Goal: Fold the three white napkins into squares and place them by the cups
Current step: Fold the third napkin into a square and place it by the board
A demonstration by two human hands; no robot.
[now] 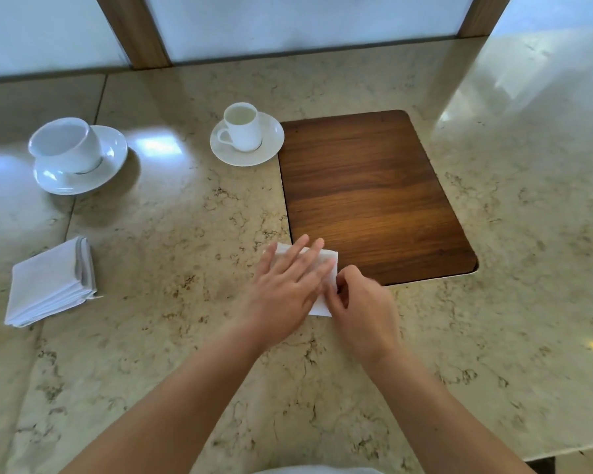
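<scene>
Flat left hand [290,282] presses the small folded white napkin [322,265]; right hand [360,299] pinches its edge.

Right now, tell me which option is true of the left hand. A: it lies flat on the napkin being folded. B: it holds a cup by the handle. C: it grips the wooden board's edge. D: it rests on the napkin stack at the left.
A: the left hand lies with straight fingers flat on the napkin, while the right hand pinches the napkin's right edge.
</scene>
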